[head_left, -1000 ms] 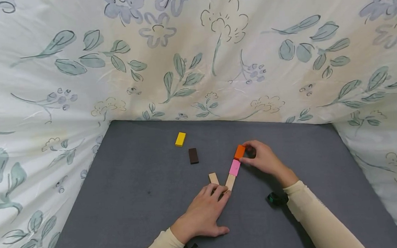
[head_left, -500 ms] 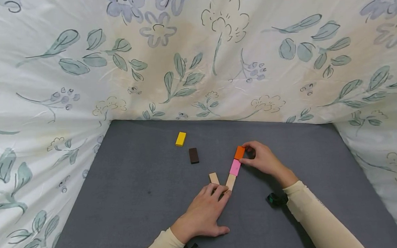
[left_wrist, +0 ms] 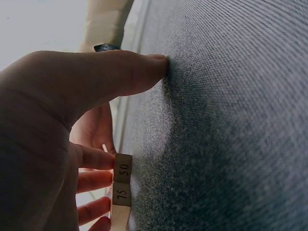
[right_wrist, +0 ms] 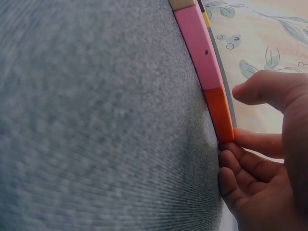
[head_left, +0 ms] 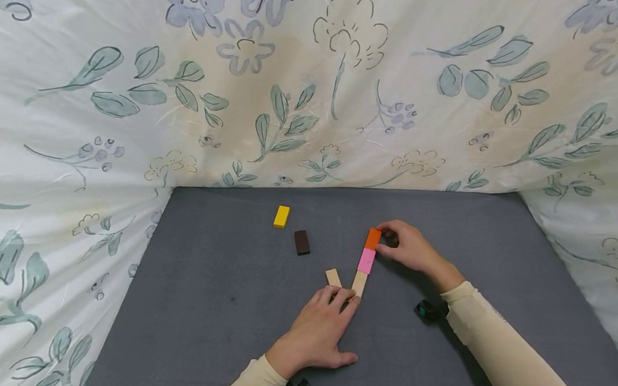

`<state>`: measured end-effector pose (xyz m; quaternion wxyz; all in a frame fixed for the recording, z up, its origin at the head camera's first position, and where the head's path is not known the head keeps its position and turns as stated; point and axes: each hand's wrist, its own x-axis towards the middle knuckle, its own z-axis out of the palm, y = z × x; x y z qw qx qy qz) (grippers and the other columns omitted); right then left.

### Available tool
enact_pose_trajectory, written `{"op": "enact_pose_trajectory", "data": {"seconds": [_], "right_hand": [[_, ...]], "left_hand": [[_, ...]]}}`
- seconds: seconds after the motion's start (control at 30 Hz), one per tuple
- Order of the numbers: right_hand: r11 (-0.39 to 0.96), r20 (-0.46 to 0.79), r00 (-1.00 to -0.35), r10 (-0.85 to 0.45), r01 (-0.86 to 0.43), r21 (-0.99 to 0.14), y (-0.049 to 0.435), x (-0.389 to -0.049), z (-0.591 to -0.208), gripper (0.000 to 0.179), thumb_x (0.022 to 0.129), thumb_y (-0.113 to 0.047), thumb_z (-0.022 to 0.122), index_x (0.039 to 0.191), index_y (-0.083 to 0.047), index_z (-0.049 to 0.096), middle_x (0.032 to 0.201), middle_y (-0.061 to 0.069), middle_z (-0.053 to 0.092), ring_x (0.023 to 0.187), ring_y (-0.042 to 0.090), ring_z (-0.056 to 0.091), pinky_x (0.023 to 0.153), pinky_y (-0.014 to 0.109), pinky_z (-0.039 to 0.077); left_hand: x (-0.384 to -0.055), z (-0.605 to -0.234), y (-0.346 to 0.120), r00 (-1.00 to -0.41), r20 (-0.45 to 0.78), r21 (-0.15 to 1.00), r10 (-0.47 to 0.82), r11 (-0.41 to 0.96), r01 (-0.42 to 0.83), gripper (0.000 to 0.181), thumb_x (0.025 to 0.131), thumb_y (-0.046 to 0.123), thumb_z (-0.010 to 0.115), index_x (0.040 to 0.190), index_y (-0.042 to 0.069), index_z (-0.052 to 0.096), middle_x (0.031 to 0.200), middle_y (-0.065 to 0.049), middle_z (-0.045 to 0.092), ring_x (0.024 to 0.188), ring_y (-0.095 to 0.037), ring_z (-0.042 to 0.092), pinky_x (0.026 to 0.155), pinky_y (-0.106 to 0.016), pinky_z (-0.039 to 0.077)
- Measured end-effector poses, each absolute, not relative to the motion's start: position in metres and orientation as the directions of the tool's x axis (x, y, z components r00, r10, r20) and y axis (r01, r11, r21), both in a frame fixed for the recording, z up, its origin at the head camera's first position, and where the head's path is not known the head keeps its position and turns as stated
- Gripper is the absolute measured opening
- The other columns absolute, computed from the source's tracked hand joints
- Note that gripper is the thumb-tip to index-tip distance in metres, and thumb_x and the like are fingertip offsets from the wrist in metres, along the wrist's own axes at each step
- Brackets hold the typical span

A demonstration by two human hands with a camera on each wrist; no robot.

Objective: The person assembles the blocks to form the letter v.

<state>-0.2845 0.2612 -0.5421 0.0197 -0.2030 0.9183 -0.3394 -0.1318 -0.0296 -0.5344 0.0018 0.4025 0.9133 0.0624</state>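
Orange block (head_left: 373,239) at the far end of a slanting row, its long axis running away from the person and to their right, in line with the pink block (head_left: 366,261), whose end it meets. Right hand (head_left: 415,248) plainly the nearer, reaching in from the block's right. From its wrist, one fingertip touches the block's outer end while the thumb stands just off it; no pinch, other fingers bent near the cloth.

Left hand (head_left: 321,329) lies at the near end of the row, fingers spread and reaching forward, fingertips against pale wood, thumb out to the side. A wooden block (head_left: 359,284) continues the row below the pink; a second wooden block (head_left: 333,277) leans away at an angle, left of it. The hand covers their near ends, so I can't say for certain how they meet.

Textures: numerals 50 and 75 dark on bare wood; pink and orange smooth, flat-faced, square-edged, pink with a small dark mark. Dark brown block (head_left: 302,242) and yellow block (head_left: 281,216) lie apart, farther left. Grey cloth (head_left: 232,330), close ribbed weave; creased floral curtain (head_left: 277,51) behind.
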Motion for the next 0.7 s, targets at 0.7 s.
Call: {"op": "enact_pose_trajectory", "data": {"seconds": [0.7], "right_hand": [[0.675, 0.135, -0.914, -0.383, -0.377, -0.634, 0.261, -0.284, -0.547, 0.045, 0.097, -0.010, 0.076, 0.140, 0.000, 0.068, 0.124, 0.015, 0.068, 0.108, 0.032, 0.063, 0.092, 0.052, 0.054]], "left_hand": [[-0.141, -0.523, -0.021, -0.684, 0.079, 0.155, 0.725, 0.669, 0.727, 0.079, 0.088, 0.077, 0.075, 0.139, 0.017, 0.065, 0.139, -0.002, 0.053, 0.120, -0.021, 0.048, 0.107, -0.044, 0.046]]}}
